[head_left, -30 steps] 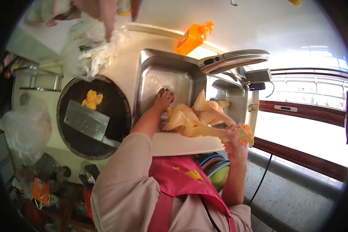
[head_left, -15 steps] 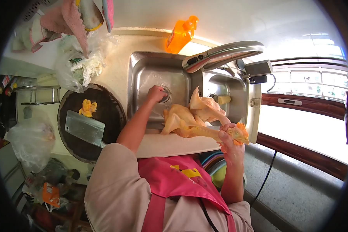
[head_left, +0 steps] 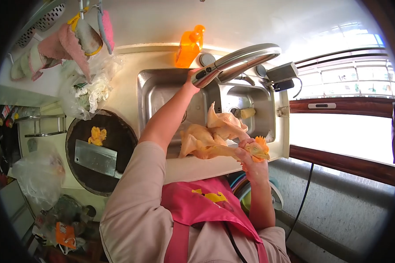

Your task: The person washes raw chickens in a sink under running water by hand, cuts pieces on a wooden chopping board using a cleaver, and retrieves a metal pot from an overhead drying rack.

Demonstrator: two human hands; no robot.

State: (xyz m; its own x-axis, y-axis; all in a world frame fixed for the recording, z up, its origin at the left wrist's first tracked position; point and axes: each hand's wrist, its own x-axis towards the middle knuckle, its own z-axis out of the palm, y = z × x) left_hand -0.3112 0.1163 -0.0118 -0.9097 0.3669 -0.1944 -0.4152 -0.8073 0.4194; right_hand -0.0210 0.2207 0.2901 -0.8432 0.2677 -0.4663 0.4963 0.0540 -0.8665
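Note:
A plucked whole chicken (head_left: 202, 138) with head and comb attached lies stretched over the sink's front edge. Its neck, just behind the head (head_left: 260, 149), is gripped in my right hand (head_left: 252, 162), fingers wrapped round it. My left hand (head_left: 192, 79) is up against the spray head of the curved faucet (head_left: 204, 76), which hides its fingers, so their grip does not show. Under that arm lies the larger basin of the steel double sink (head_left: 156, 85). A yellowish piece (head_left: 247, 113) sits in the smaller basin near its drain.
Left of the sink, a round dark chopping board (head_left: 83, 125) bears a cleaver (head_left: 95, 158) and yellow lumps (head_left: 97, 136). An orange pump bottle (head_left: 189, 47) stands behind the sink. Cloths (head_left: 68, 46) hang above plastic bags (head_left: 92, 92). A window (head_left: 342, 144) is at right.
My left hand has gone from the basin's drain up to the faucet's spray head. My right hand still grips the chicken's neck. The whole view has shifted slightly.

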